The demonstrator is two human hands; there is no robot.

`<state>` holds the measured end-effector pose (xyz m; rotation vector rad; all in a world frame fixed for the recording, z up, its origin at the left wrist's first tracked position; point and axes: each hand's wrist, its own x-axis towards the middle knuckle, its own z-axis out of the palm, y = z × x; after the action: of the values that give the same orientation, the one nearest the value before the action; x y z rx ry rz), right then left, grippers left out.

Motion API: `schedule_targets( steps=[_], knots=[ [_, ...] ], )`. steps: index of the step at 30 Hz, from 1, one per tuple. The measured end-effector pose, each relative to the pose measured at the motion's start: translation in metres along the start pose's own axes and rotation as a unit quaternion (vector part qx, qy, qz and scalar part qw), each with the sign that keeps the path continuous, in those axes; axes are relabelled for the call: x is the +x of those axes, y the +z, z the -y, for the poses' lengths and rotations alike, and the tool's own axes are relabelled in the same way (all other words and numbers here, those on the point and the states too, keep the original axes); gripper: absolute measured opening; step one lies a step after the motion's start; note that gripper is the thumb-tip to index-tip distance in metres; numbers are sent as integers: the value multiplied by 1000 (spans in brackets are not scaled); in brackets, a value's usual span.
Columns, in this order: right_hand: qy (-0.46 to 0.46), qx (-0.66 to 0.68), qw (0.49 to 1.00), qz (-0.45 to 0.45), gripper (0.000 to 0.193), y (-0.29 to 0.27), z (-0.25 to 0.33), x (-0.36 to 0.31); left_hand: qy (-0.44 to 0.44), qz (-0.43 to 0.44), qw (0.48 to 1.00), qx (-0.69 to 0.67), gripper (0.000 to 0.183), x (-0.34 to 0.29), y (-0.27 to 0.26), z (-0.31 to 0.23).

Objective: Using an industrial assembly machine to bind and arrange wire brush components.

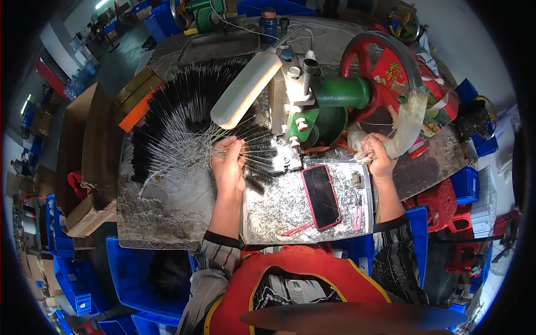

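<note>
My left hand (228, 167) is closed around the wire stems of several thin wire brushes (259, 151), whose black bristle ends fan out toward the press. Beside and beyond it spreads a large pile of similar wire brushes (178, 120) with black bristles. My right hand (381, 159) is closed on a pale cloth-wrapped handle (364, 154) at the near rim of the red wheel (349, 58). That wheel belongs to a green hand press (341, 92), which stands between my hands. A white lamp (247, 89) hangs in front of the press.
A foil-covered tray (268, 223) lies before the press, holding a phone (321, 196) in a pink case and a pink-handled tool (357, 216). Cardboard boxes (92, 145) stand left of the table. Blue bins (125, 268) sit below its edge, and red stools (438, 204) at right.
</note>
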<state>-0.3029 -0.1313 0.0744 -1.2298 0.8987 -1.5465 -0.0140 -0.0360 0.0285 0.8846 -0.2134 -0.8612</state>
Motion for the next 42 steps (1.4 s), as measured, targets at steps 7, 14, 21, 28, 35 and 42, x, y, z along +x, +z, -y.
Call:
schedule_targets(
  steps=[7,14,21,28,35,42],
  knots=[
    [90,-72,993,-8,14,12,54,5,-50,96,992,66,8,2,-8,0],
    [102,-85,991,-4,13,15,63,5,-36,71,997,8,12,2,-2,2],
    [90,-65,994,2,13,9,53,7,-39,55,998,10,13,2,-5,4],
    [85,-44,995,-7,6,11,53,5,-40,50,998,3,14,3,-5,5],
    [95,-80,992,11,10,7,56,9,-34,55,998,-3,14,4,-4,5],
    [115,-78,990,37,13,12,74,13,-33,26,999,3,12,2,-1,3]
  ],
)
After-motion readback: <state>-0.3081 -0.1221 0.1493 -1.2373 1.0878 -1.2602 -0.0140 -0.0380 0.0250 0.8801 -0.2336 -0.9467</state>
